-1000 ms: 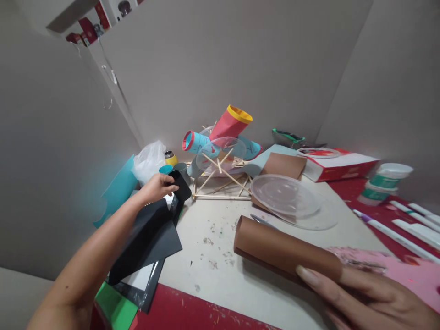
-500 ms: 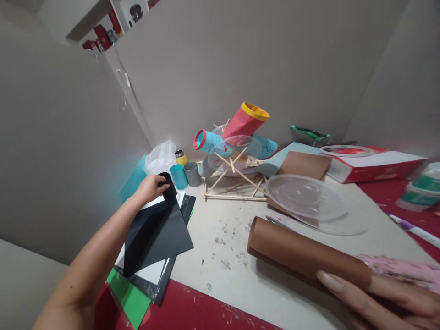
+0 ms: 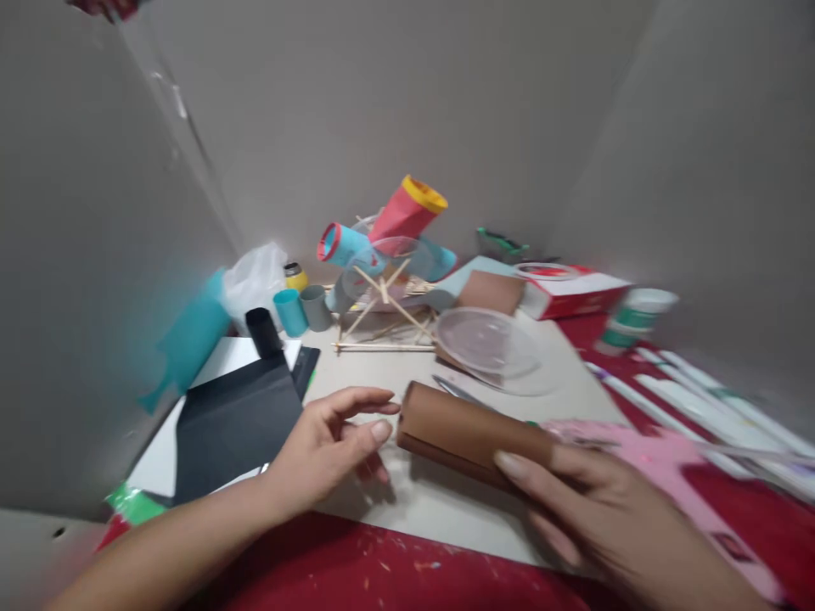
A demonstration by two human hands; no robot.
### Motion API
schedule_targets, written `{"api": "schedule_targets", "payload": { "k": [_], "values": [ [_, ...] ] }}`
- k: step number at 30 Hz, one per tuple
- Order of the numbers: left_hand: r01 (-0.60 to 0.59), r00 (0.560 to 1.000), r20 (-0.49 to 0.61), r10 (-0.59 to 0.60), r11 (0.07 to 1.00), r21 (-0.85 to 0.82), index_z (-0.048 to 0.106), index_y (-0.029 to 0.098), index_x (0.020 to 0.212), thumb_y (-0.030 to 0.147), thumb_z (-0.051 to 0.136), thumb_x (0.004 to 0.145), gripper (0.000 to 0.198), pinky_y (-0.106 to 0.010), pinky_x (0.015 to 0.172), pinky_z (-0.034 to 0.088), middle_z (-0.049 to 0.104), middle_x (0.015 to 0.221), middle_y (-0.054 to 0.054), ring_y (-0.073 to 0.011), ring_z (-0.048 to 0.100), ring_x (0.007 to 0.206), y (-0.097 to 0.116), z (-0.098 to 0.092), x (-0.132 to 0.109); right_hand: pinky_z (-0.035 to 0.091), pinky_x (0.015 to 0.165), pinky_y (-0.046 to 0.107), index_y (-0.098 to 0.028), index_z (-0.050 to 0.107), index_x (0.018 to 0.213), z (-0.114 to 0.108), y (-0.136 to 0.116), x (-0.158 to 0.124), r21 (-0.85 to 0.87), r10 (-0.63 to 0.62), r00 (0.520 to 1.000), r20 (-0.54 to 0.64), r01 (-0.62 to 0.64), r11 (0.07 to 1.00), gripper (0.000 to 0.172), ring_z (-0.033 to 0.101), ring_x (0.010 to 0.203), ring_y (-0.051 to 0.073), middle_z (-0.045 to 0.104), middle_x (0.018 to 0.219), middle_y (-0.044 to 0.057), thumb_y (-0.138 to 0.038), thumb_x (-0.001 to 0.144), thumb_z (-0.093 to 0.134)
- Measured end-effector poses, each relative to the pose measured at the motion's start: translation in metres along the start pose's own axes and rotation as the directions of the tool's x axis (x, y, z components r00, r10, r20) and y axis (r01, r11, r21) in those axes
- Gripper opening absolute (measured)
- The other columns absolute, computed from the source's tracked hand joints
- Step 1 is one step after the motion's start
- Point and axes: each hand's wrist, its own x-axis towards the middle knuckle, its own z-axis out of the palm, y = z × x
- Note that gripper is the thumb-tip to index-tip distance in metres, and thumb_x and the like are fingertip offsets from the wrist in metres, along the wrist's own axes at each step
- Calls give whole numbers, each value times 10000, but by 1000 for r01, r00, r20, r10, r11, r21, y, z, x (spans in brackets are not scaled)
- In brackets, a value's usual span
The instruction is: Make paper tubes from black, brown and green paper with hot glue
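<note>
A rolled tube of brown paper (image 3: pixel 468 431) is held by my right hand (image 3: pixel 592 501) around its right end, above the white board (image 3: pixel 375 509). Beside the tube's left end is my left hand (image 3: pixel 340 441), its fingers apart and nothing in them. A small black paper cylinder (image 3: pixel 263 333) stands upright at the back of black sheets (image 3: pixel 238 420) on the left. Next to it are a turquoise cylinder (image 3: pixel 291 312) and a grey cylinder (image 3: pixel 317 307). Behind the brown tube lie scissors (image 3: pixel 458 390), partly hidden.
A stick frame with clear discs (image 3: pixel 385 293) carries coloured paper tubes (image 3: pixel 407 212) at the back. Clear plastic lids (image 3: pixel 490 344) lie right of it. A red and white box (image 3: pixel 576 293), a green-white tub (image 3: pixel 633 321) and white rolled sticks (image 3: pixel 706 407) occupy the right side.
My left hand has left the black cylinder, which now stands by itself, and has come over beside the brown tube. The camera view has turned rightward. My right hand still holds the tube.
</note>
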Motion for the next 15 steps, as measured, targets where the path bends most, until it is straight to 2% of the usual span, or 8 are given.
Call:
{"api": "schedule_targets", "payload": {
  "k": [3, 7, 11, 15],
  "values": [
    [133, 987, 110, -117, 978, -159, 633, 167, 1072, 411, 725, 786, 387, -197, 461, 509, 688, 1013, -76, -127, 685, 521, -6, 11, 4, 160, 387, 195, -172, 574, 609, 3, -10, -1, 29, 43, 995, 91, -46, 999, 494, 282, 351, 61, 423, 365, -56, -629, 787, 637],
    [221, 954, 251, -166, 952, -210, 656, 134, 1050, 428, 726, 785, 402, -179, 435, 487, 660, 665, -11, -151, 680, 498, -17, 21, 15, 115, 377, 181, -166, 590, 663, 0, -12, 2, 128, 55, 987, 149, -75, 989, 498, 213, 355, 50, 356, 362, -86, -650, 770, 639],
    [234, 947, 281, -155, 933, -274, 659, 116, 1087, 453, 719, 788, 454, -186, 472, 503, 685, 619, -37, -157, 688, 528, -28, 27, 21, 107, 363, 174, -169, 595, 658, 1, -10, 4, 166, 106, 982, 156, -132, 977, 482, 204, 349, 43, 381, 384, -77, -636, 742, 682],
    [213, 959, 251, -135, 924, -318, 678, 102, 1036, 444, 728, 782, 429, -192, 535, 521, 709, 650, -61, -154, 703, 594, -35, 28, 24, 187, 367, 177, -186, 653, 739, 2, -8, 5, 191, 161, 981, 110, -180, 965, 426, 273, 351, 60, 397, 394, -75, -603, 705, 734]
  ]
}}
